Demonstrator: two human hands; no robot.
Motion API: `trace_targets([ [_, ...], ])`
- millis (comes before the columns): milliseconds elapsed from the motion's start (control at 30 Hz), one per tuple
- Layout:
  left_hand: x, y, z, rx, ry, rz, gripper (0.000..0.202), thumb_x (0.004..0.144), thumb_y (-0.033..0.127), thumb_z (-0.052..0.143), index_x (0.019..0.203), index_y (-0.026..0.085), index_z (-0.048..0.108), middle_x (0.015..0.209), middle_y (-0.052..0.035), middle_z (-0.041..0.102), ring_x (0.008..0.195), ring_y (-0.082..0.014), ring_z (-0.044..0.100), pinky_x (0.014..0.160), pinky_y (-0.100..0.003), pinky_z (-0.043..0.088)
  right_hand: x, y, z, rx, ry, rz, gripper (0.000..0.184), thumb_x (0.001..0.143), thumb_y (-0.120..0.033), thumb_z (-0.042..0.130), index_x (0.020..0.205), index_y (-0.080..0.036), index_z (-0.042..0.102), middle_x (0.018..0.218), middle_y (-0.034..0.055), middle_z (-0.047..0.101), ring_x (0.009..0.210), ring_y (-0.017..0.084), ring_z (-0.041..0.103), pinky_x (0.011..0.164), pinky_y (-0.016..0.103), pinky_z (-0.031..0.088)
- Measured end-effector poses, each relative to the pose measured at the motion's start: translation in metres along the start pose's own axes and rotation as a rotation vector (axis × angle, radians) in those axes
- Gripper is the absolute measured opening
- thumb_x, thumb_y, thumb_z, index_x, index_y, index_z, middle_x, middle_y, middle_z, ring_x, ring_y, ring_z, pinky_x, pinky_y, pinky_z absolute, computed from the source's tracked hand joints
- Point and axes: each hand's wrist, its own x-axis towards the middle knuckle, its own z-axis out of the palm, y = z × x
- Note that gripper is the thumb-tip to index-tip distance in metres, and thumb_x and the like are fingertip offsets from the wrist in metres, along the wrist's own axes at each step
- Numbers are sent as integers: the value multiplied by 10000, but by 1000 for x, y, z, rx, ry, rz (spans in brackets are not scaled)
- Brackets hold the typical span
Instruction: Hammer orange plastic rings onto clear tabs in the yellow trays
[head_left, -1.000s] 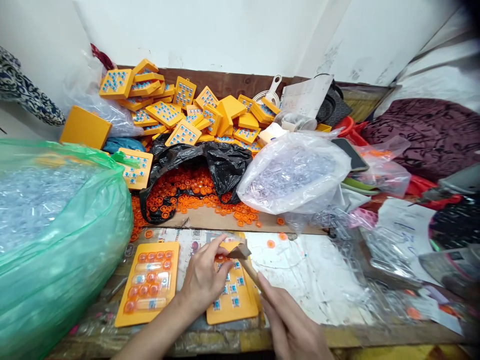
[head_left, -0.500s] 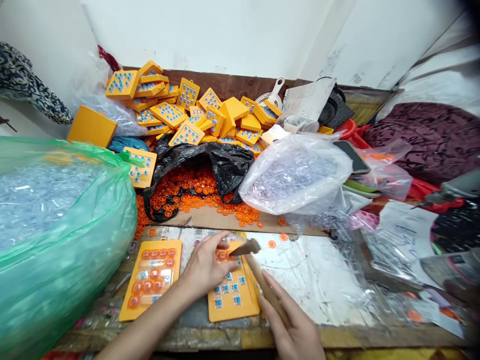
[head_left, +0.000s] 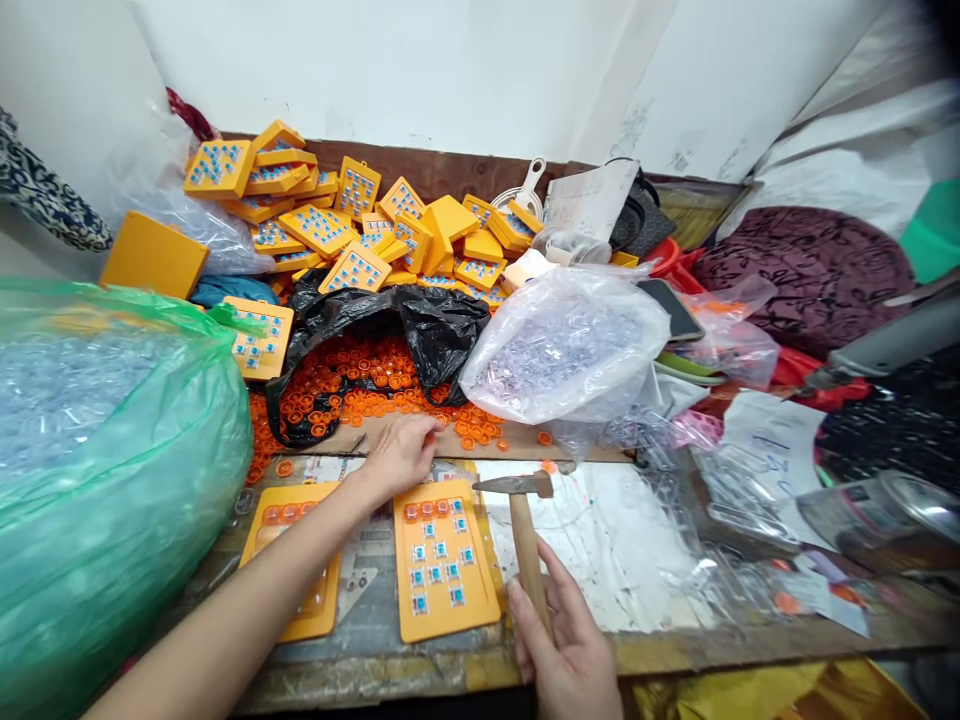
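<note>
My right hand grips the wooden handle of a hammer, its metal head raised to the right of a yellow board. The board carries several blue-centred square switches and a short row of orange caps along its top. Just beyond its top edge, my left hand is over the cardboard strip, near loose orange caps. Its fingers are curled together, and whatever they hold is hidden. A second yellow board, fitted with orange caps, lies partly beneath my left forearm.
A black bag spills orange caps at the back. Clear pieces fill a green bag on the left and a white bag. Yellow boards are piled behind. Clear plastic parts and a phone are at right.
My left hand has moved up and away from the yellow board to the cardboard strip. The hammer has moved off the board to the right and stands more upright. The view has shifted slightly.
</note>
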Motion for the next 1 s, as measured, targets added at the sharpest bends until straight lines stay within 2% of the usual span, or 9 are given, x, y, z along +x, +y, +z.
trace_targets([
  [133,-25,8,-4,-71,-16,-7,276,791,74,542,1051,160,578,914,-72,698,882,-209,653,818,-348,519,4,-5,-4,-68,-63,64,615,764,-477,697,1298,-203,564,946,50,733,378,64,452,331,202,382],
  [233,-44,27,0,-194,-25,-7,409,792,98,548,1182,205,486,923,-25,698,856,-177,663,805,-317,527,12,-7,-17,-244,-40,-173,472,823,-423,639,1235,-192,638,1123,66,715,750,191,703,640,270,585],
  [300,-56,40,5,-241,-26,-39,417,790,112,555,1191,205,487,942,-38,701,878,-201,664,824,-354,524,17,-11,-26,-376,-70,-387,392,848,-345,616,1205,-190,663,1223,57,673,1056,232,661,907,301,533],
  [333,-60,45,9,-251,-19,-64,411,787,114,559,1185,197,498,947,-49,704,888,-217,665,832,-375,521,18,-13,-30,-438,-108,-474,373,855,-303,609,1207,-193,663,1235,52,666,1101,227,642,945,293,510],
  [533,-66,46,25,-377,68,-217,425,763,107,598,1175,183,524,892,-42,730,879,-222,679,840,-385,525,18,-33,-33,-568,-96,-787,413,866,-141,580,1265,-241,621,1105,52,718,922,183,699,832,252,539],
  [733,-73,41,37,-449,175,-225,433,768,117,617,1186,188,526,871,-37,749,908,-201,688,893,-388,517,16,-20,-28,-613,-219,-584,362,930,-273,481,1259,-301,629,967,27,730,810,145,700,780,201,521],
  [900,-59,38,20,-274,105,-196,389,760,149,666,1143,146,598,853,-49,743,788,-183,702,758,-316,572,14,-14,-22,-363,0,-340,385,835,-400,626,1178,-234,680,1225,46,669,1135,239,610,985,304,457],
  [933,-50,36,14,-227,90,-181,313,786,177,657,1095,140,629,882,-65,739,801,-189,700,758,-319,572,14,-14,-20,-310,30,-268,427,809,-431,651,1181,-224,674,1216,54,672,1079,243,638,931,305,498],
  [1000,-27,29,5,-151,79,-145,157,845,187,603,977,135,671,954,-96,721,902,-212,677,842,-359,546,14,-14,-15,-208,35,-117,541,764,-479,688,1235,-219,630,1089,61,711,738,188,688,639,262,568],
])
